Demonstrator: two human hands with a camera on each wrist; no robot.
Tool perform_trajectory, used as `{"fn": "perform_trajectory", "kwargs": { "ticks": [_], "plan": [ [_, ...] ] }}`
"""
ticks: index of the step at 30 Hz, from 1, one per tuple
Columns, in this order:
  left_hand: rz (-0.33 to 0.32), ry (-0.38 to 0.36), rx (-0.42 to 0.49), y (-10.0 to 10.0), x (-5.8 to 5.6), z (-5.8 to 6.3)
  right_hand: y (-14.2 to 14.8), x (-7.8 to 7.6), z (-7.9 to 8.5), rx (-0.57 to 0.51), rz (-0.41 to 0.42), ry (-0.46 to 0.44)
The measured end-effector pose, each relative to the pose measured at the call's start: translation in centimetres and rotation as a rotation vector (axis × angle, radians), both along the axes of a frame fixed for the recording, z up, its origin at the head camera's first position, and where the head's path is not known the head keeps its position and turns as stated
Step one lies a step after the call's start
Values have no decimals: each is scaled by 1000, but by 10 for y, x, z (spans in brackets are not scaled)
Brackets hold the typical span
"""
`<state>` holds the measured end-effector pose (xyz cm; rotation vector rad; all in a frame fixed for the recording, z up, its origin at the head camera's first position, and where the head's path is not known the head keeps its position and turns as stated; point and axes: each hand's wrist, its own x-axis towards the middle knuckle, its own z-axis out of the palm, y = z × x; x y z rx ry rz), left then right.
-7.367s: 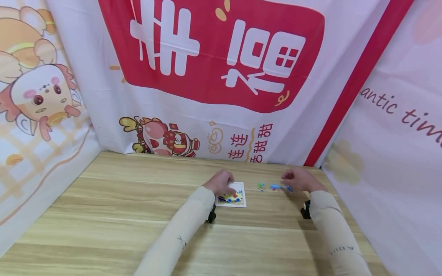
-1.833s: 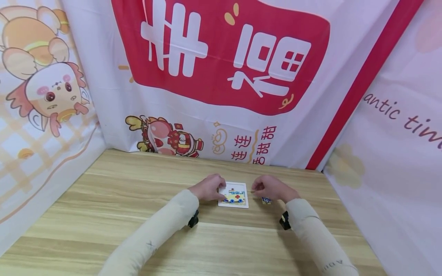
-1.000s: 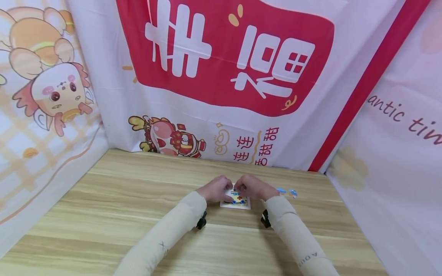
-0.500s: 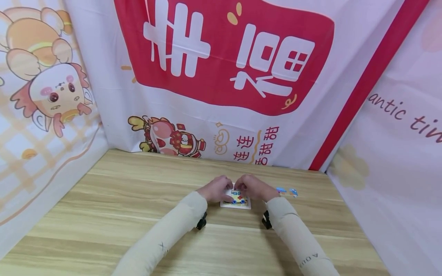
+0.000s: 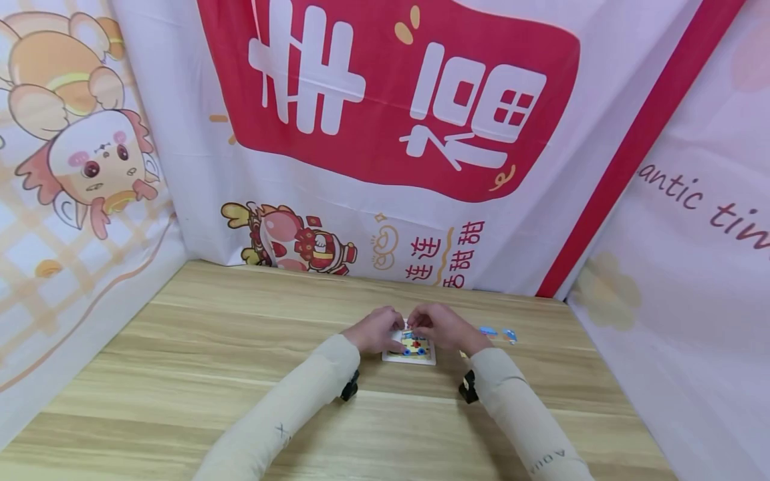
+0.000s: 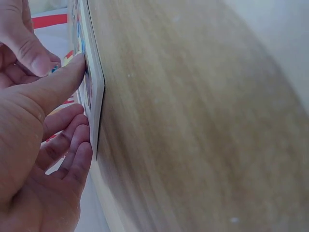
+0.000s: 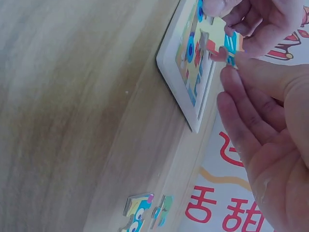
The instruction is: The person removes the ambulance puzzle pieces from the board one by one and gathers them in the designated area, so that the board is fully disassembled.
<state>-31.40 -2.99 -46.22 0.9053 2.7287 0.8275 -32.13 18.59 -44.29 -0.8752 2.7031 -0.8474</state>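
Observation:
A picture puzzle in a white-framed board [image 5: 409,359] lies under both hands on the table. My left hand [image 5: 374,331] rests at the board's left side; its thumb [image 6: 72,67] presses on the picture face, and its other fingertips are right at the board's edge. My right hand [image 5: 442,325] pinches a puzzle piece [image 7: 231,44] with teal and yellow print between thumb and fingertips. That piece is tilted above the picture, close to the left fingers, which hide part of it in the right wrist view. Blue wheels and a red cross show on the picture.
Loose blue puzzle pieces [image 5: 488,331] lie to the right of the board, partly behind the right wrist. In the right wrist view, a piece with eyes [image 7: 137,212] lies beside a green piece [image 7: 164,210]. Printed cloth [image 5: 385,220] hangs along the table's back edge.
My right hand has come left from the loose pieces to the board, then shifted slightly while the piece it pinches has tilted up. My left hand has stayed at the board.

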Motion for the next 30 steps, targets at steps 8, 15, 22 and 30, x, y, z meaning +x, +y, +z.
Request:
{"fn": "perform_trajectory", "kwargs": {
  "ticks": [8,15,22,30],
  "plan": [
    [-3,4,3,0,-1,-1,5,3,2,-56,-36,6],
    [6,5,-23,1,0,0,29,9,14,-101,-123,-13],
    [29,-23,-16,1,1,0,76,14,17,-92,-177,23],
    [24,-24,-14,2,1,0,138,23,13,-95,-223,40]
  ]
}}
